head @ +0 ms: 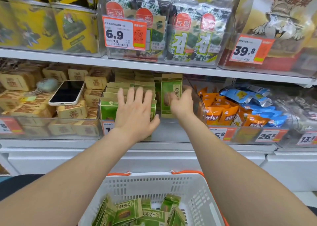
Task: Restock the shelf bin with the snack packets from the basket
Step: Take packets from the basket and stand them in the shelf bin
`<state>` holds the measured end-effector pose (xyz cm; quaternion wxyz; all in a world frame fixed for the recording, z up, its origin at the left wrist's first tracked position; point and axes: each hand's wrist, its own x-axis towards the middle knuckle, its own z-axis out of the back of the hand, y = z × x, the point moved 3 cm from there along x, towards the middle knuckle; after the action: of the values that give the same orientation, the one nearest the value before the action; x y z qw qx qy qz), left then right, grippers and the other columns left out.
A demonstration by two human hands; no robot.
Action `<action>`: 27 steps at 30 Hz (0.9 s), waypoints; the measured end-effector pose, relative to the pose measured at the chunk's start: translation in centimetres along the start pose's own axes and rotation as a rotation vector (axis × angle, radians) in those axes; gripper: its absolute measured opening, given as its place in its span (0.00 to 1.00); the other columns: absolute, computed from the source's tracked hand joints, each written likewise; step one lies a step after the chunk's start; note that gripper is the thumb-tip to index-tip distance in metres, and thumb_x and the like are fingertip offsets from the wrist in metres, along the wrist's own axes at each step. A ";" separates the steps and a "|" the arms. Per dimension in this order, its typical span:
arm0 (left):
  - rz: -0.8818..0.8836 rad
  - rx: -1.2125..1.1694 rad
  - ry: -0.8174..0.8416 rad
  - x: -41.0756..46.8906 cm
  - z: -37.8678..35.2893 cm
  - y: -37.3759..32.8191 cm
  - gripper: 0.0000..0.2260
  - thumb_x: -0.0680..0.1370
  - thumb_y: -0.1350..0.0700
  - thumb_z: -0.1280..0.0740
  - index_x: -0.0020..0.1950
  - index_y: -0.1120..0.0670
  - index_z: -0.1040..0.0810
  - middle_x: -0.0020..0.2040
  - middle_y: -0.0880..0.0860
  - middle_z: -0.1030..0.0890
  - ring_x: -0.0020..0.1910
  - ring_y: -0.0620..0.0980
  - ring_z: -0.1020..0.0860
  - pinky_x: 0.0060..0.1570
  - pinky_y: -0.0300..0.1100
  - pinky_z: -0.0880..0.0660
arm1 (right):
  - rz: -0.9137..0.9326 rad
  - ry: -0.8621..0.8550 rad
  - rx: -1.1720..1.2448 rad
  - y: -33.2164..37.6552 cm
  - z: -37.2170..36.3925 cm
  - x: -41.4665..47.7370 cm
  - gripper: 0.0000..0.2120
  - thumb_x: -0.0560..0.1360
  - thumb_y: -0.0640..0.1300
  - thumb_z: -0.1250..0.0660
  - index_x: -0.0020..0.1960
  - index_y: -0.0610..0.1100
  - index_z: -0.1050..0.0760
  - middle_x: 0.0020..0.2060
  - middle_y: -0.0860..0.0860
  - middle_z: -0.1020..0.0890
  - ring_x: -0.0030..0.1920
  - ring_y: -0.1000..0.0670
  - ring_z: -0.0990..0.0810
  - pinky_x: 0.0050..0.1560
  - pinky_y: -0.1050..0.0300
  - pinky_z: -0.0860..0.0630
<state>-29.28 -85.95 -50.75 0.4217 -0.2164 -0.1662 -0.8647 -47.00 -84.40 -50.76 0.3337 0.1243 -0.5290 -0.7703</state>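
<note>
Right grip (182, 102) holding upright packet (169, 90), left grip (135, 109) flat on packet row (108, 107), bin (169, 131) gap between

Stock before you, by material: basket (154, 175), white moulded plastic, matt, slotted walls; its handles (187, 172), orange plastic, smooth. Packets (128, 212), green print on a brown kraft-paper look, matt, lightly creased. Bin (164, 129), clear hard plastic, glossy, with reflections. Shelf (68, 58), white, smooth, looks like painted metal. Phone (67, 92), glossy black glass in a smooth white case. Pompom (47, 85), pale and fluffy. Tan packs (72, 111), matt paper-look wrap. Seaweed packs (193, 36), shiny crinkled film. Orange pouches (221, 112) and blue pouches (248, 95), glossy film. Price tags (123, 32), smooth printed card, slight sheen.
</note>
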 end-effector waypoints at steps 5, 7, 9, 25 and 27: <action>-0.028 0.009 -0.060 1.4 0.1 -0.4 0.29 0.76 0.33 0.43 0.63 0.55 0.27 0.60 0.56 0.23 0.61 0.60 0.26 0.74 0.66 0.41 | -0.086 0.081 -0.059 -0.8 -2.6 2.8 0.24 0.78 0.41 0.37 0.71 0.49 0.41 0.59 0.44 0.19 0.65 0.37 0.23 0.69 0.35 0.28; -0.028 0.015 -0.064 1.7 -0.1 -0.4 0.28 0.75 0.33 0.42 0.61 0.55 0.27 0.59 0.56 0.23 0.58 0.60 0.26 0.68 0.63 0.36 | -0.092 0.103 -0.047 -0.5 -3.2 3.5 0.30 0.80 0.40 0.38 0.78 0.47 0.46 0.65 0.42 0.22 0.68 0.37 0.25 0.71 0.38 0.28; -0.036 0.028 -0.066 1.9 -0.4 -0.4 0.27 0.74 0.34 0.42 0.60 0.55 0.27 0.58 0.56 0.25 0.57 0.60 0.27 0.63 0.61 0.34 | -0.085 0.130 -0.059 -0.3 -3.7 4.2 0.35 0.82 0.39 0.38 0.83 0.44 0.52 0.70 0.42 0.25 0.70 0.39 0.26 0.70 0.46 0.28; 0.002 0.034 -0.080 2.0 -0.4 -0.5 0.29 0.72 0.34 0.40 0.62 0.55 0.28 0.58 0.57 0.26 0.57 0.61 0.28 0.60 0.60 0.34 | -0.090 0.118 -0.397 -1.0 -3.1 4.4 0.15 0.76 0.48 0.28 0.59 0.42 0.24 0.60 0.42 0.19 0.61 0.39 0.18 0.51 0.53 0.24; 0.011 0.007 -0.079 1.8 -0.1 -0.7 0.32 0.71 0.34 0.40 0.66 0.56 0.28 0.61 0.57 0.26 0.60 0.62 0.28 0.64 0.61 0.34 | -0.093 0.131 -0.425 -0.7 -2.2 3.8 0.17 0.76 0.49 0.28 0.62 0.42 0.24 0.61 0.42 0.19 0.62 0.38 0.19 0.52 0.52 0.24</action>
<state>-30.81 -86.79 -50.04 0.4203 -0.2499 -0.1846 -0.8526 -48.88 -88.31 -51.69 0.3501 0.1255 -0.3258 -0.8692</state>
